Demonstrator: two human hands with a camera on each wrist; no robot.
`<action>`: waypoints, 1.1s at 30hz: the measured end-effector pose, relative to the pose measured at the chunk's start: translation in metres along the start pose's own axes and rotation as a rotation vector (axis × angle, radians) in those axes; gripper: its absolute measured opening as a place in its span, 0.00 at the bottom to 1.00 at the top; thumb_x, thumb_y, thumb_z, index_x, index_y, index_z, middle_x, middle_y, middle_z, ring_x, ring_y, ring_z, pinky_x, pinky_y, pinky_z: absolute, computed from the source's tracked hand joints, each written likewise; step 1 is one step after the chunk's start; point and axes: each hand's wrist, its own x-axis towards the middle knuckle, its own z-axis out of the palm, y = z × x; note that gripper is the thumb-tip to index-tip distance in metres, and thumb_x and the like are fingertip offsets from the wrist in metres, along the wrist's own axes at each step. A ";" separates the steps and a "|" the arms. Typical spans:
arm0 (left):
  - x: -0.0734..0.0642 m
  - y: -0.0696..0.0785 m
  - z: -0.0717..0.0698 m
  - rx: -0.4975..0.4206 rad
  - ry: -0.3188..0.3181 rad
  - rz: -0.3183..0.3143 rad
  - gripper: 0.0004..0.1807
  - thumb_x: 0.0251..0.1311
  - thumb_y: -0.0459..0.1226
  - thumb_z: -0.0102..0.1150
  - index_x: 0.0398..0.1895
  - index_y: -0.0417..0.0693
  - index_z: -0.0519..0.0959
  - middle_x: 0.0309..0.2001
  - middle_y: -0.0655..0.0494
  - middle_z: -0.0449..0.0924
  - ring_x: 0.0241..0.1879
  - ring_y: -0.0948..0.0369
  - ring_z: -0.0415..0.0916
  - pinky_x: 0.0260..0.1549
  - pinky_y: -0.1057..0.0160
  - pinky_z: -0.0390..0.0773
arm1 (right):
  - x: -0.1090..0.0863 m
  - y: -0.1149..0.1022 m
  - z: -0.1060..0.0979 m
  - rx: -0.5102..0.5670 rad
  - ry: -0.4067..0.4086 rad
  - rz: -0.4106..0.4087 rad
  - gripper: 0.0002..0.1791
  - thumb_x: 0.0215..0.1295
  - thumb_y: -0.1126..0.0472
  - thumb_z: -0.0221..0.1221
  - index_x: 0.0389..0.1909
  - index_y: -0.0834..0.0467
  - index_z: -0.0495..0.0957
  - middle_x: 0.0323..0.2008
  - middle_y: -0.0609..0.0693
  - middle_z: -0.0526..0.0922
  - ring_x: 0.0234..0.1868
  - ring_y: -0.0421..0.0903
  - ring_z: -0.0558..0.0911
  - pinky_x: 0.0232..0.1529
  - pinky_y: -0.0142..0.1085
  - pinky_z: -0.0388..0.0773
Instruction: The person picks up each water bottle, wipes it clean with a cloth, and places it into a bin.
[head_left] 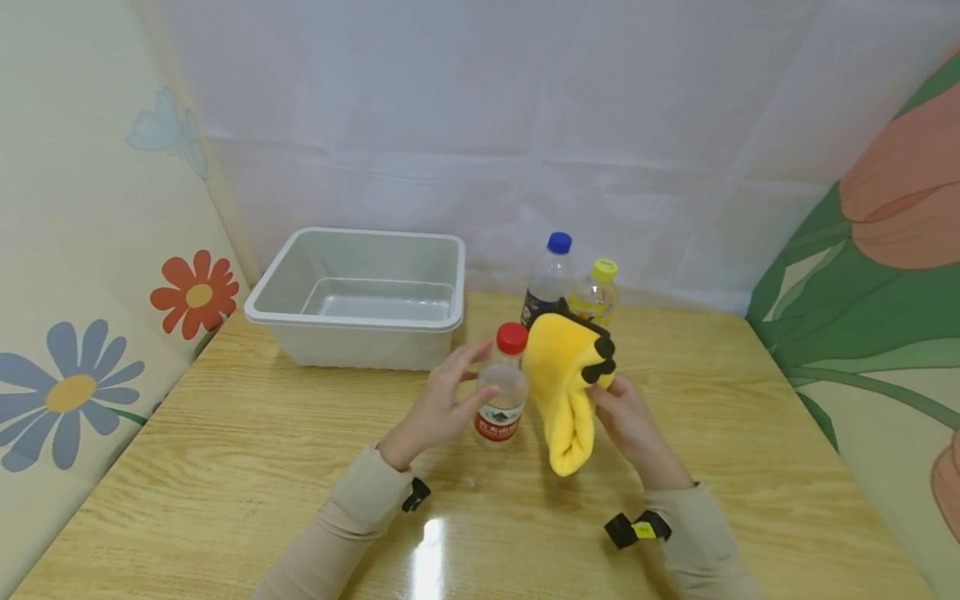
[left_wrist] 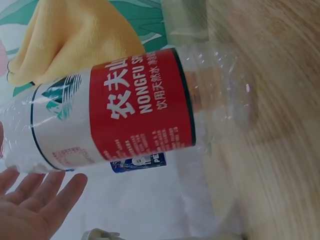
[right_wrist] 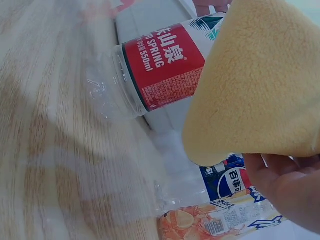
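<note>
A clear water bottle (head_left: 501, 392) with a red cap and a red-and-white label is upright at the middle of the table. My left hand (head_left: 441, 407) is at its left side, thumb and fingers spread around the upper part. In the left wrist view the fingers (left_wrist: 62, 197) look fairly straight, with a gap between them and the bottle. My right hand (head_left: 632, 427) pinches a yellow plush cloth (head_left: 555, 362) with black trim, holding it up just right of the bottle. The cloth hides part of the right fingers in the right wrist view.
Behind the cloth stand a blue-capped Pepsi bottle (head_left: 549, 283) and a yellow-capped bottle (head_left: 596, 296), their lower parts partly covered. A grey plastic bin (head_left: 367, 337) is at the back left of the wooden table (head_left: 225, 467). White sheeting (head_left: 637, 125) hangs behind.
</note>
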 end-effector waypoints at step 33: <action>0.005 0.007 0.012 0.091 0.055 -0.089 0.35 0.51 0.36 0.65 0.60 0.35 0.61 0.55 0.44 0.66 0.50 0.55 0.67 0.44 0.62 0.77 | 0.000 -0.005 0.005 0.019 -0.051 -0.097 0.22 0.60 0.75 0.44 0.34 0.48 0.81 0.32 0.40 0.80 0.35 0.36 0.76 0.41 0.29 0.73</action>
